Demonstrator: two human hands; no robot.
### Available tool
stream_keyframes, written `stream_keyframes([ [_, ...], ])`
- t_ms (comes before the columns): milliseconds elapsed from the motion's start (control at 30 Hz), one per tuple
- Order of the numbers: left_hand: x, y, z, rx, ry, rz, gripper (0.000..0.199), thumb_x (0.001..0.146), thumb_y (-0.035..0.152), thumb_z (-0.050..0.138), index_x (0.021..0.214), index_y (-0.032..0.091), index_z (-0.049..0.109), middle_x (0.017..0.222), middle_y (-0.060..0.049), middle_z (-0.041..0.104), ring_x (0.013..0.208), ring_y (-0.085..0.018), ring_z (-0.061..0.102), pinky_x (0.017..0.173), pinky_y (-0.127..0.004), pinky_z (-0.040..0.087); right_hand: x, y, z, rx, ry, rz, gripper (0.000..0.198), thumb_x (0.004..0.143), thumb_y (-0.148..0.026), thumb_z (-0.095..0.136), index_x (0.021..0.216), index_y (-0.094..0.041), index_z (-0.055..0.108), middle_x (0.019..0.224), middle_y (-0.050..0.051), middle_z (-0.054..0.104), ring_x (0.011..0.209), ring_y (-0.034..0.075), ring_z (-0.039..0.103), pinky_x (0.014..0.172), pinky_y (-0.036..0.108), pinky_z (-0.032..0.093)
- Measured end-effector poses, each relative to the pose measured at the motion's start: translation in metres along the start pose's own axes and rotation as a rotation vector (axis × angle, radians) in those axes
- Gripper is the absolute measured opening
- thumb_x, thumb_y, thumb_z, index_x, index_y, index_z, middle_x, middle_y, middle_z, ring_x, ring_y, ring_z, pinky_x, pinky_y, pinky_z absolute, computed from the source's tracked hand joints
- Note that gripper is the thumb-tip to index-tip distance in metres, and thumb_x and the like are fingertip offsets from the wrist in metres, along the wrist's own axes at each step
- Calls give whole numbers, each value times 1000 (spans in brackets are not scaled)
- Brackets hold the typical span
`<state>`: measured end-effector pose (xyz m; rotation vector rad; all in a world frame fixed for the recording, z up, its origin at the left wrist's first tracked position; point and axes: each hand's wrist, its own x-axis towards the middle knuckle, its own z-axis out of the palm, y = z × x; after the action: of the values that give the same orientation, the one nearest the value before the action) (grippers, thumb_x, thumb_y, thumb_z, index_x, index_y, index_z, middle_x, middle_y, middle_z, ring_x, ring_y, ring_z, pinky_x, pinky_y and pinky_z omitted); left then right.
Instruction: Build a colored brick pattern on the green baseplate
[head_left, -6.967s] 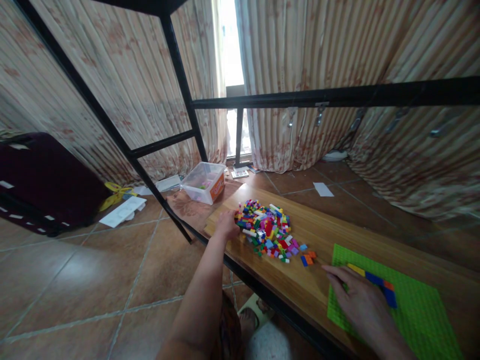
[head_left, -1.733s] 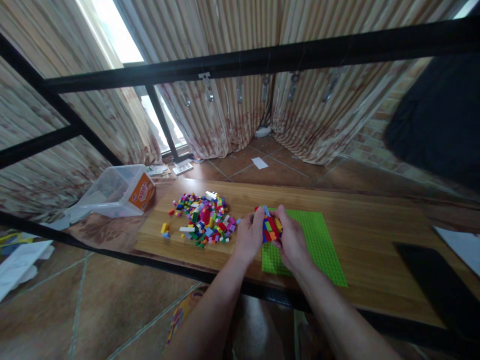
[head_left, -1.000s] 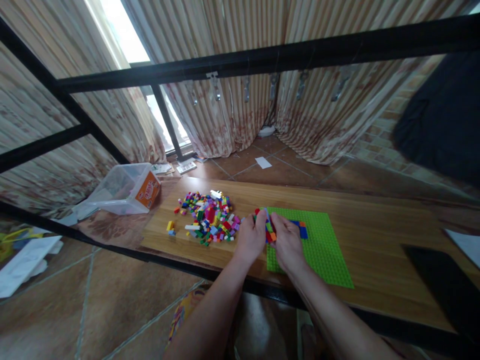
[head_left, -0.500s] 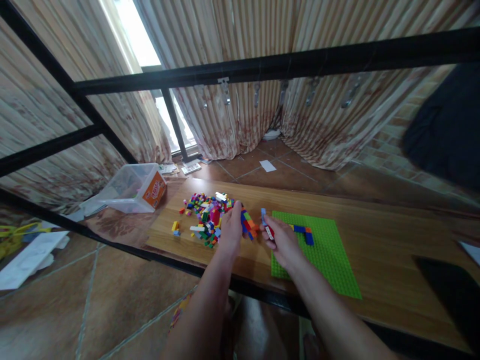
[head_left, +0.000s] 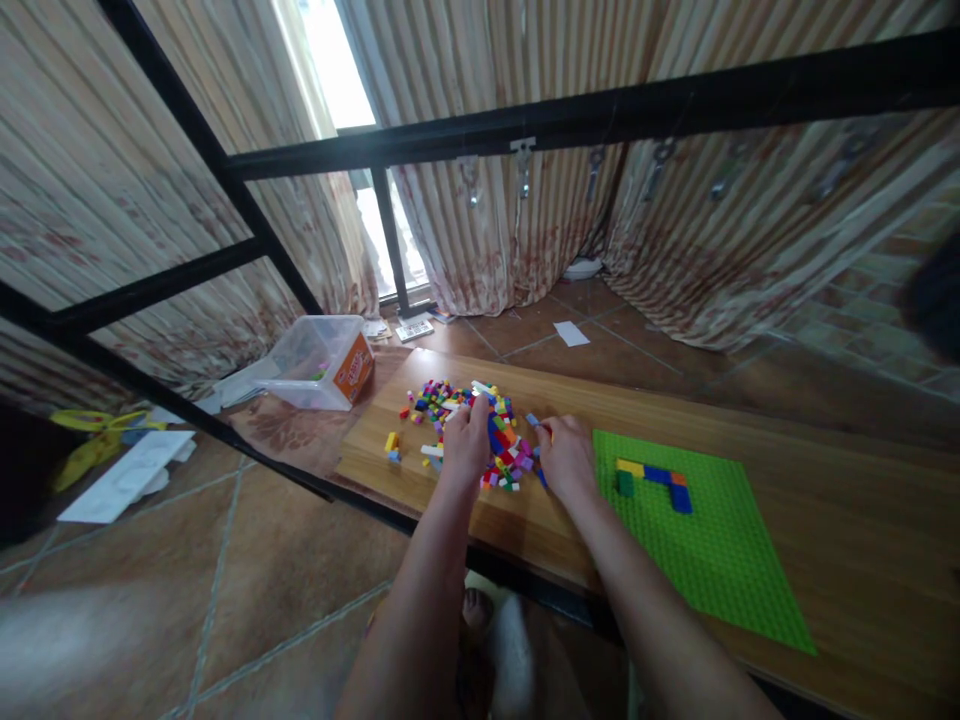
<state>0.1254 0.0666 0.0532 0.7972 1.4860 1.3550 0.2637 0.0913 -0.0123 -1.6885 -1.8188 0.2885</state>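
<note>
My left hand (head_left: 466, 440) is at the loose pile of toy bricks (head_left: 431, 405), thumb side up; its other fingers are hidden, so any grip does not show. Blue, red and orange bricks (head_left: 501, 434) lie right beside it, with pink and purple bricks (head_left: 517, 458) between my hands. At the pile's right side my right hand (head_left: 564, 452) is closed, a light blue brick (head_left: 532, 419) sticking out at its fingertips. Right of it lies a green baseplate (head_left: 705, 560), bearing a joined row of yellow, blue and orange bricks (head_left: 658, 475) and a dark green brick (head_left: 625, 484).
A yellow and light blue brick pair (head_left: 392, 445) sits left of the pile on the wooden table (head_left: 540, 520). Beyond the table's left end stands a clear plastic box (head_left: 315, 365) with an orange label. A black metal bar (head_left: 480, 140) crosses the view before the curtains.
My view has swung left. My right hand has moved from beside the baseplate to the pile, nearer my left hand. More pink and purple bricks now show between them.
</note>
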Motion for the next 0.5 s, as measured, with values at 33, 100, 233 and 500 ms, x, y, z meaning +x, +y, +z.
stream_keyframes([
  [33,0,0,-1,10,-11,0,41,83,52,51,61,17,48,46,5,45,39,-7,38,41,-19,29,0,-1,2,31,-13,-7,28,90,-31,44,86,-18,68,91,12,63,94,25,55,85,38,39],
  [100,0,0,-3,21,-19,0,38,85,49,49,63,17,49,48,4,48,41,-7,40,43,-19,31,-1,-4,4,143,-49,-25,29,90,-35,45,87,-18,68,92,12,64,95,25,56,88,39,40],
  [233,-2,2,-4,32,-47,-12,33,85,44,49,67,17,51,50,4,49,42,-9,43,44,-20,34,-5,-18,5,524,-102,-3,41,90,-49,43,101,-18,68,104,11,67,102,24,59,93,39,42],
  [500,5,-10,0,113,-34,128,30,83,43,54,69,17,58,54,3,53,52,-11,50,50,-22,37,-13,-32,-19,975,-61,146,52,90,-61,39,111,-23,67,117,7,68,115,24,59,99,41,43],
])
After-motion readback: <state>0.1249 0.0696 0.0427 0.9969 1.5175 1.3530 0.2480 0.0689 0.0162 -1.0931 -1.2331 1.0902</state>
